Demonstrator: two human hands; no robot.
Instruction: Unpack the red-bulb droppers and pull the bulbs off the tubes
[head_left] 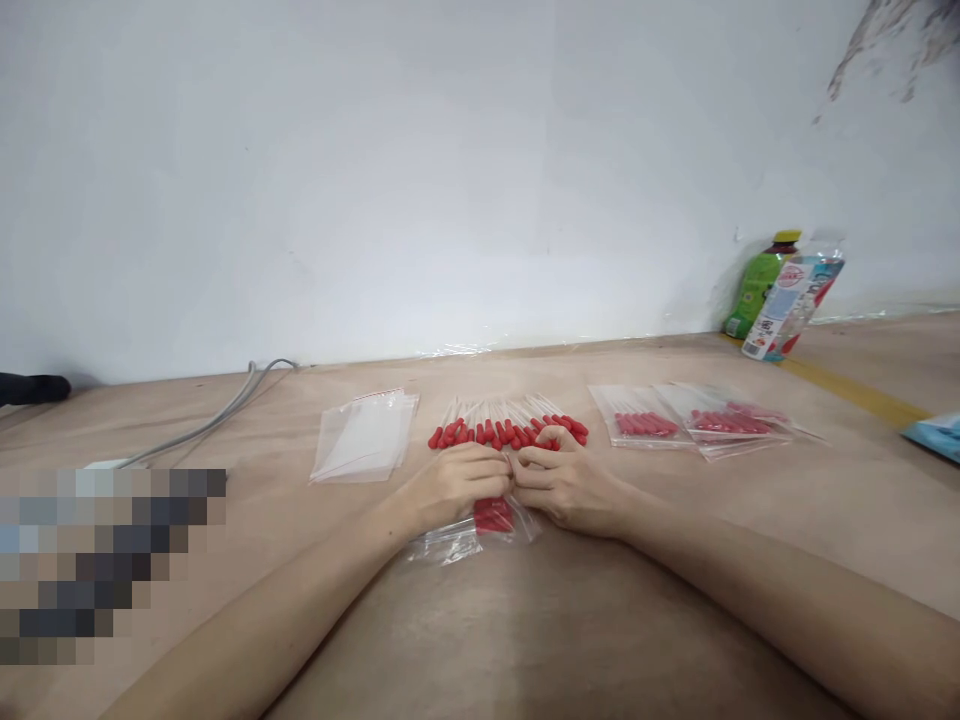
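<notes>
My left hand [463,482] and my right hand [571,487] meet at the middle of the table, fingers pinched on a clear zip bag [442,545]. Red rubber bulbs [493,515] show through the plastic below my fingers; the bag's upper part is hidden behind them. Just beyond my knuckles lies a row of droppers [491,432] with red bulbs toward me and pale stems pointing away. Flat clear bags [365,437] are stacked to the left. On the right, several bags of red-bulbed droppers [645,425] lie partly overlapping.
A green bottle [757,290] and a clear labelled bottle [787,308] lean by the wall at right. Grey cables [202,425] run along the left toward a pixelated area [90,560]. A blue packet [937,435] sits at the right edge, near a yellow strip [855,385].
</notes>
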